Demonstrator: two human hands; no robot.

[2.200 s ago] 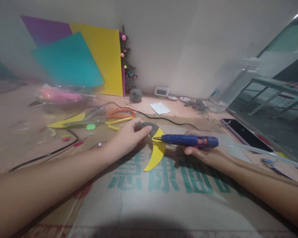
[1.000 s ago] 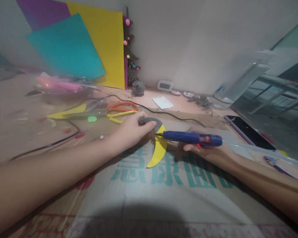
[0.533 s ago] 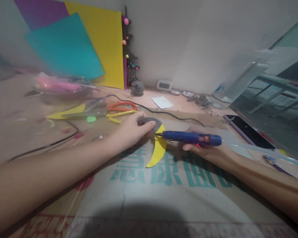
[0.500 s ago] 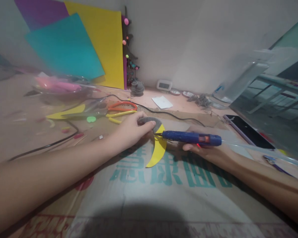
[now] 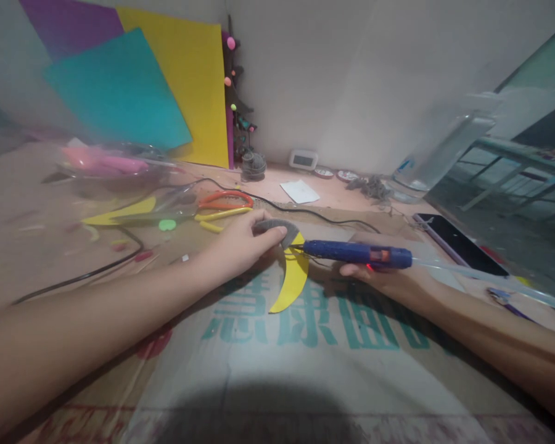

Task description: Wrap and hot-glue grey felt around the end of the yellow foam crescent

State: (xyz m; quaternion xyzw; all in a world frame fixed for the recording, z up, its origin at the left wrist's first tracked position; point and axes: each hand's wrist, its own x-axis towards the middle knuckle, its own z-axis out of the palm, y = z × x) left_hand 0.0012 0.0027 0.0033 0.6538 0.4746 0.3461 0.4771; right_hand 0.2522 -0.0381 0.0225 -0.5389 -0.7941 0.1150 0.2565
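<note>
My left hand (image 5: 254, 237) pinches a crescent-shaped piece by its upper end. Grey yarn (image 5: 290, 233) is wrapped over that end, while the lower part is bare yellow crescent (image 5: 293, 280), its tip pointing down and left. In my right hand (image 5: 370, 271) is a blue hot glue gun (image 5: 358, 253), lying nearly level with its nozzle at the yellow surface, right by the yarn's edge. A small red light glows on the gun, and a clear glue stick (image 5: 462, 270) sticks out of its back. My right fingers are mostly hidden behind the gun.
Printed cardboard (image 5: 259, 376) covers the table under my hands. Orange-and-yellow-handled scissors (image 5: 224, 200) lie beyond my left hand, with a black cord (image 5: 300, 213) running behind. A phone (image 5: 460, 243) and pliers (image 5: 504, 299) lie at right; a clear bottle (image 5: 444, 154) stands farther back.
The view has shifted slightly, so everything sits a little farther left. The glue gun nozzle stays at the yarn's edge, and both hands keep their hold.
</note>
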